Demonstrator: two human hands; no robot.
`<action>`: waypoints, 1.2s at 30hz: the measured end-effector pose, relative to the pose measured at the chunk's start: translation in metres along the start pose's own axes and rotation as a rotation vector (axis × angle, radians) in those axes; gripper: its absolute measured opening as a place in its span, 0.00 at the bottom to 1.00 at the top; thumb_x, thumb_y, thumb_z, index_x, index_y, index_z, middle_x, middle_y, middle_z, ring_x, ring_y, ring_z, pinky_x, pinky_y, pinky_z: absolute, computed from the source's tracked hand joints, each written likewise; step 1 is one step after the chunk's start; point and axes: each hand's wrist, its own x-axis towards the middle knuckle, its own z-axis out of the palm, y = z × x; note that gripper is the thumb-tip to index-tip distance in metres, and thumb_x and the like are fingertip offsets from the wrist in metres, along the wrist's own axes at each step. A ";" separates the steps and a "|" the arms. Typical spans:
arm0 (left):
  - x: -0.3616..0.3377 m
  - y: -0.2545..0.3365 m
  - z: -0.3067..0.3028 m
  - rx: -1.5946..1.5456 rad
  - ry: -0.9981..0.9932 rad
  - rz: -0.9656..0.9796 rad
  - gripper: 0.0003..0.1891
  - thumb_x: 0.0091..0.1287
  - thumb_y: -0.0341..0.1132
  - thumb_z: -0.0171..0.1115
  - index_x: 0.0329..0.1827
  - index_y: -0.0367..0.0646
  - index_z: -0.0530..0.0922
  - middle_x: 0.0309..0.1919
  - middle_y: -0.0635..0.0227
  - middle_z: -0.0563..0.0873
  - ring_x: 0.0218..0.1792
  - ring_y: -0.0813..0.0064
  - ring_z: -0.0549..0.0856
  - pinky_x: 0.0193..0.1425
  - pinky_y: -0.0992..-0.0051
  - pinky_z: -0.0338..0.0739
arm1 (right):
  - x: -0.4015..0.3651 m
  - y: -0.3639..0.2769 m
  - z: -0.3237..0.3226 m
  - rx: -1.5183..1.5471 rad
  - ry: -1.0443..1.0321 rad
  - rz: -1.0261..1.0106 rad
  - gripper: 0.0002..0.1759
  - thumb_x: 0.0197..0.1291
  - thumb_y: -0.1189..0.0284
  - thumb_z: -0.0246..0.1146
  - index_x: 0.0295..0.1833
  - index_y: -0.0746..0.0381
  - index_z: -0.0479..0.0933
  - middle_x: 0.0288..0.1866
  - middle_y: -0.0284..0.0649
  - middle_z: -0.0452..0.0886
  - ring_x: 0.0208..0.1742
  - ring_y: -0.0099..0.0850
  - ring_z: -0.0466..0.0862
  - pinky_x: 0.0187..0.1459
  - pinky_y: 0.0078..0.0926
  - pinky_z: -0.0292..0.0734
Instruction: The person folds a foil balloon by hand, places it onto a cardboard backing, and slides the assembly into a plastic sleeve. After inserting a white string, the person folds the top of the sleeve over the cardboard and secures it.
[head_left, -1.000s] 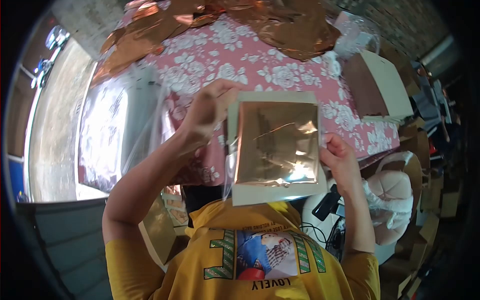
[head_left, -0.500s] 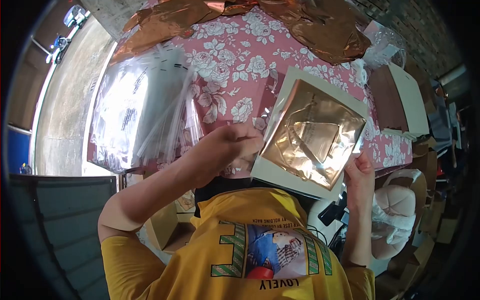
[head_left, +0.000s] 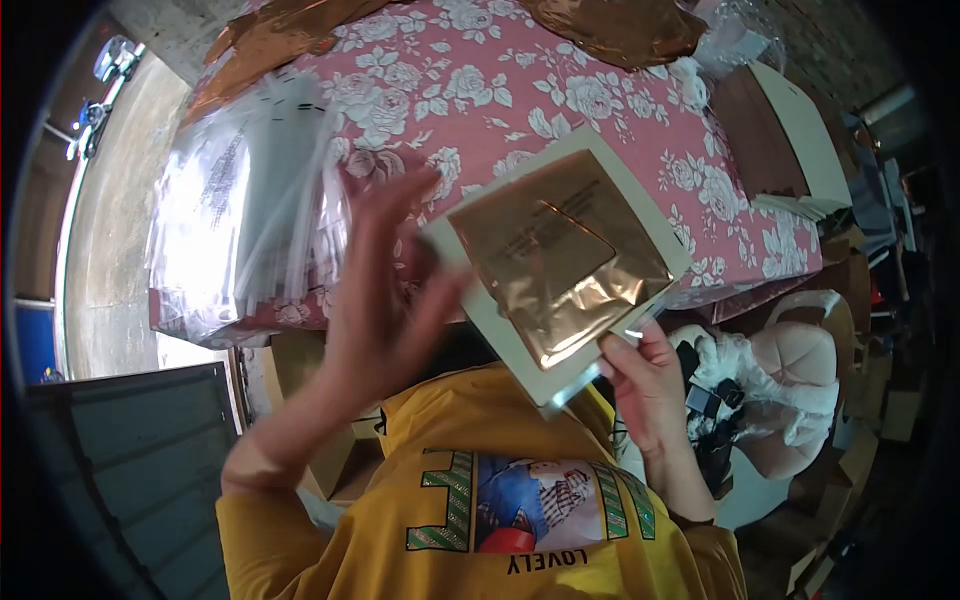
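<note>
A flat cream card (head_left: 640, 185) with a folded copper-coloured foil packet (head_left: 565, 260) on it is tilted over the near edge of the table, in front of my shirt. Clear plastic film glints along its lower edge. My right hand (head_left: 645, 375) grips the lower right edge between thumb and fingers. Beside the card's left corner is my left hand (head_left: 385, 270), smeared by motion, its thumb and fingers apart with nothing seen between them. A pile of clear plastic bags (head_left: 235, 200) lies just left of it.
Pink floral cloth (head_left: 480, 100) covers the table. Crumpled copper foil (head_left: 620, 30) lies along its far side, and a stack of cream cards (head_left: 790, 135) stands at the right. A cushioned chair (head_left: 790, 365) is at my right, near cardboard boxes (head_left: 905, 400).
My left hand has let go of the packet's left side and opened, rising leftward. The packet in my right hand has moved left and turned. The camera view has shifted a little.
</note>
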 end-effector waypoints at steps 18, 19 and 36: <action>-0.023 0.014 0.028 0.711 -0.188 0.166 0.46 0.52 0.47 0.74 0.74 0.46 0.62 0.71 0.48 0.64 0.71 0.45 0.63 0.72 0.54 0.60 | 0.023 0.028 0.016 0.035 -0.254 -0.049 0.05 0.66 0.77 0.62 0.45 0.66 0.76 0.43 0.40 0.83 0.44 0.25 0.84 0.54 0.27 0.82; -0.022 0.016 0.029 0.754 -0.202 0.152 0.45 0.53 0.47 0.74 0.74 0.46 0.62 0.71 0.48 0.64 0.71 0.46 0.63 0.72 0.54 0.60 | 0.023 0.026 0.017 0.006 -0.253 -0.058 0.06 0.66 0.77 0.62 0.46 0.67 0.77 0.43 0.39 0.83 0.44 0.24 0.84 0.53 0.26 0.82; -0.044 -0.002 0.029 0.760 -0.164 0.291 0.37 0.58 0.55 0.68 0.69 0.49 0.70 0.71 0.50 0.65 0.70 0.47 0.66 0.70 0.52 0.61 | 0.012 0.031 0.007 -0.032 -0.305 0.027 0.08 0.71 0.77 0.55 0.48 0.70 0.75 0.47 0.47 0.84 0.50 0.32 0.85 0.52 0.28 0.83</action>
